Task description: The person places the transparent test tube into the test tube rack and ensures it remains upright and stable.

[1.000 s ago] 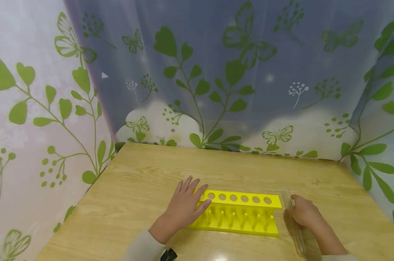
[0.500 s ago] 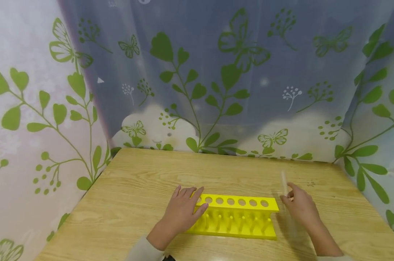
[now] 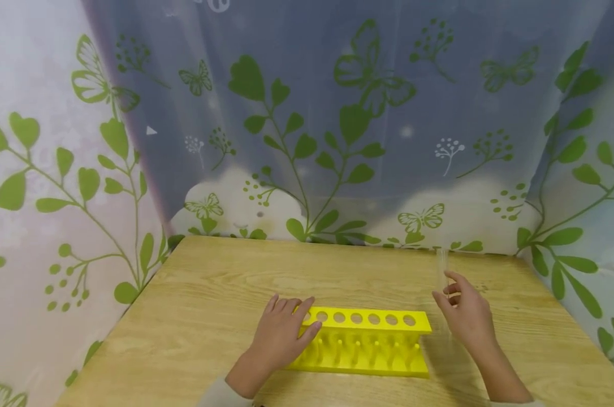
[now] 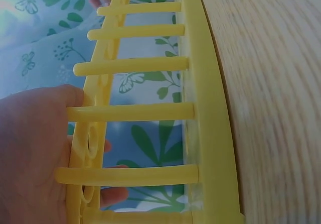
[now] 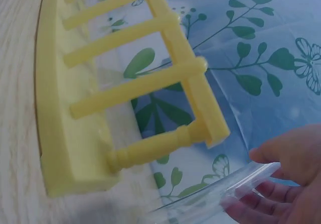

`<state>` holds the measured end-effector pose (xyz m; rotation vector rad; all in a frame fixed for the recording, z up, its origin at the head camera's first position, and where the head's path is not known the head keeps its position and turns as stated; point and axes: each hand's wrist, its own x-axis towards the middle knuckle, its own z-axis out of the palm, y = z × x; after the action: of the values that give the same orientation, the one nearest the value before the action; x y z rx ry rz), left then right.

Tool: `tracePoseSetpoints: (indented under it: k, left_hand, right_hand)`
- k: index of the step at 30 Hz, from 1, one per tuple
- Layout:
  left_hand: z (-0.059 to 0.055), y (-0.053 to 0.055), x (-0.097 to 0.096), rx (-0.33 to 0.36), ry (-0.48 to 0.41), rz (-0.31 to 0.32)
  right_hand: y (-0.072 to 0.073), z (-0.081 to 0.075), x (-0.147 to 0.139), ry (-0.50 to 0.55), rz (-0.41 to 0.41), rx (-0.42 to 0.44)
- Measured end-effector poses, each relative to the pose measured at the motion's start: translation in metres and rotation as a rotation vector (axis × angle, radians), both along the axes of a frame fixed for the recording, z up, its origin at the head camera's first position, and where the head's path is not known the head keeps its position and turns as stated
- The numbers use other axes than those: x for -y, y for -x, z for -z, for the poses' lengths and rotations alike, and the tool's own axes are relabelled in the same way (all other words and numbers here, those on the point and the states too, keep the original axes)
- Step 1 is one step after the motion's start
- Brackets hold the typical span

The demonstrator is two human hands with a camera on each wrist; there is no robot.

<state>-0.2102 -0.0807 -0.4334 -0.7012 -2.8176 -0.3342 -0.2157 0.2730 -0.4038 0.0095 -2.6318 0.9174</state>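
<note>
Two hands are shown over a wood-grained counter [image 3: 210, 288]. The yellow rack [image 3: 368, 328] stands upright, roughly midway between the counter's left and right edges and well apart from its far edge. Left hand [image 3: 281, 333]: the grip is curled over the left end of the rack's top plate, thumb on the near side and fingers reaching across to the far side; fingertips show beyond the plate in the left wrist view. Right hand [image 3: 467, 314]: the grip is narrow, pinching a clear tube [image 3: 441, 265] between thumb and bent fingers, just past the rack's right end, on the side of the counter's right edge.

Hidden or indistinct parts: the left hand covers some of the plate, leaving six holes whole and a seventh partly masked. Being transparent, the tube blends with the wood grain; its lower end cannot be made out in the head view, and in the right wrist view it fades toward the bottom border. The left wrist view cuts the rack off at top and bottom. Patterned cloth [image 3: 414, 158] behind the counter runs out of frame above.
</note>
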Motion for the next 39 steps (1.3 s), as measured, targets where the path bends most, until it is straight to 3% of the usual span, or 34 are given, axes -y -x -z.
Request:
tracePoseSetpoints:
  k: [7, 17, 39]
  left_hand:
    - [0.001, 0.002, 0.001, -0.022, -0.010, -0.008]
    - [0.005, -0.001, 0.002, 0.009, 0.000, -0.018]
    - [0.008, 0.001, -0.002, -0.053, 0.002, -0.037]
  right_hand:
    - [-0.001, -0.010, 0.013, 0.031, 0.015, -0.153]
    - [-0.007, -0.014, 0.023, 0.064, 0.006, -0.224]
    - [-0.012, -0.022, 0.027, 0.112, -0.013, -0.437]
